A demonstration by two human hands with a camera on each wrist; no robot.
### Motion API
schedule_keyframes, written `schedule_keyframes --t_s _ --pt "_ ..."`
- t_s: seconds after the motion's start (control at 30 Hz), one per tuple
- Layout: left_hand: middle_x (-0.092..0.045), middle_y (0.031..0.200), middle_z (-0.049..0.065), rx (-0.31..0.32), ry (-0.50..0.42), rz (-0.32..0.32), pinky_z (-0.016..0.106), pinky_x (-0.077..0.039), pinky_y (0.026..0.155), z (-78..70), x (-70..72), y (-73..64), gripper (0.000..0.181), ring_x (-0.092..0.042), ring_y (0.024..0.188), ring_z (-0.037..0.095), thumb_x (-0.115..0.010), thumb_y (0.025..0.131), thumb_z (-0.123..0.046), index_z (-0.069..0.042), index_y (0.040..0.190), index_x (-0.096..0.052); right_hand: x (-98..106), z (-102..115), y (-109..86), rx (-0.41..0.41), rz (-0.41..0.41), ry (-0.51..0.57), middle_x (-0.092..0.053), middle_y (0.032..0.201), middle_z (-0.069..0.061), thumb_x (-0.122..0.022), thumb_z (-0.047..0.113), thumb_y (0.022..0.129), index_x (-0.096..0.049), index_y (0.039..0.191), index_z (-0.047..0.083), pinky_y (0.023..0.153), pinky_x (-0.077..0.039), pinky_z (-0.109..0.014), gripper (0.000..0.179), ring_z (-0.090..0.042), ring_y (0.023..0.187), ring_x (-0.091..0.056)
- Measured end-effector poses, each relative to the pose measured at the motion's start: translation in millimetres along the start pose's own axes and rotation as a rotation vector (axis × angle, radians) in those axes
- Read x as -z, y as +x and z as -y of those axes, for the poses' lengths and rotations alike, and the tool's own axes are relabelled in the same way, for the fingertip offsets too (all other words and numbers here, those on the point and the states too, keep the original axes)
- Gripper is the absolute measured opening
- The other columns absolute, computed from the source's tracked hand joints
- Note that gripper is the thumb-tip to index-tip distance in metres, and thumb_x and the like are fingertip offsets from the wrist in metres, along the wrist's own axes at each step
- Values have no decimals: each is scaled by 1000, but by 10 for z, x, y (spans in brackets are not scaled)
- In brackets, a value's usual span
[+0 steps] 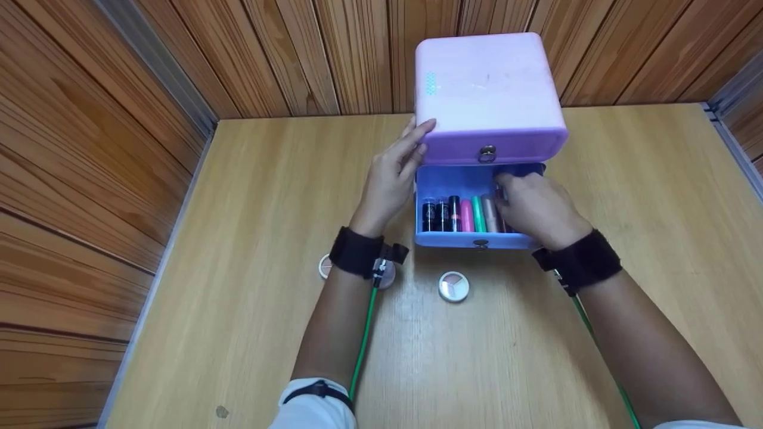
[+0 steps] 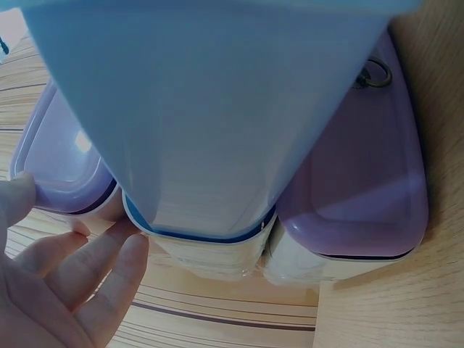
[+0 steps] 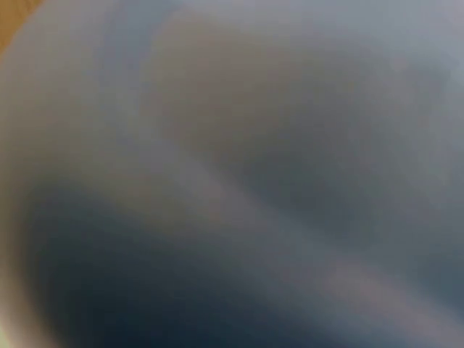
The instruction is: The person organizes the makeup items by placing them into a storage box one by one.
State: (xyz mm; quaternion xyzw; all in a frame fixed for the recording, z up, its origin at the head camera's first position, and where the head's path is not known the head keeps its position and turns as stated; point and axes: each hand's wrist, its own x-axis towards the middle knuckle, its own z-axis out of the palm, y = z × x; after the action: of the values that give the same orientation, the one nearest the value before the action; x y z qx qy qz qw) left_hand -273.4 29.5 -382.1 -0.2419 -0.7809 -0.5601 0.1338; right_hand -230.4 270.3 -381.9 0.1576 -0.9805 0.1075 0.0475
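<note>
A small chest of drawers [image 1: 492,83] with a pink top and a purple upper drawer stands at the back of the table. Its blue drawer [image 1: 480,240] is pulled out and holds a row of lipstick tubes [image 1: 466,215] in black, pink, green and grey. My left hand [image 1: 388,179] rests against the chest's left side; the left wrist view shows its fingers [image 2: 116,283] loosely extended beside the drawers. My right hand [image 1: 539,205] reaches into the drawer's right part by the last tubes. Its fingertips are mostly hidden, and the right wrist view is blurred.
Round compact with pale sections [image 1: 453,286] lies in front of the drawer. Another round compact [image 1: 325,266] is partly covered by my left wrist. Wooden panels [image 1: 357,53] rise behind the table [image 1: 238,298]. Green cables run along both forearms.
</note>
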Motion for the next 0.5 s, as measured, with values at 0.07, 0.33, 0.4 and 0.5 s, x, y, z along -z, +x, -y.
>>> schedule_keyframes --t_s 0.07,0.33,0.4,0.5 --pt "-46 144 -8 5 1 2 18 -28 107 -4 -1 -5 39 -28 139 4 -46 102 -25 -22 140 -54 28 13 -28 -9 8 12 -48 67 -9 -58 11 93 -61 99 2 43 -32 -36 11 -25 57 -47" --pt "-39 148 -10 46 -12 -2 18 -29 106 9 79 -25 40 -28 139 3 -47 102 -25 -28 141 -52 107 119 -147 -2 -98 91 -54 72 -8 -58 10 93 -63 121 3 43 -32 -34 30 -21 54 -47" --pt "-37 150 -10 58 -21 -4 18 -30 106 17 113 -31 40 -28 139 3 -47 102 -26 -29 142 -51 108 138 -183 -8 -150 113 -47 61 -4 -58 11 93 -65 122 2 40 -29 -33 31 -18 47 -41" --pt "-35 151 -8 59 -27 -18 18 -31 105 39 161 -30 40 -28 138 1 -47 102 -25 -30 142 -50 99 146 -238 -3 -253 149 -44 55 -1 -60 13 93 -68 117 -1 40 -28 -32 29 -15 45 -38"
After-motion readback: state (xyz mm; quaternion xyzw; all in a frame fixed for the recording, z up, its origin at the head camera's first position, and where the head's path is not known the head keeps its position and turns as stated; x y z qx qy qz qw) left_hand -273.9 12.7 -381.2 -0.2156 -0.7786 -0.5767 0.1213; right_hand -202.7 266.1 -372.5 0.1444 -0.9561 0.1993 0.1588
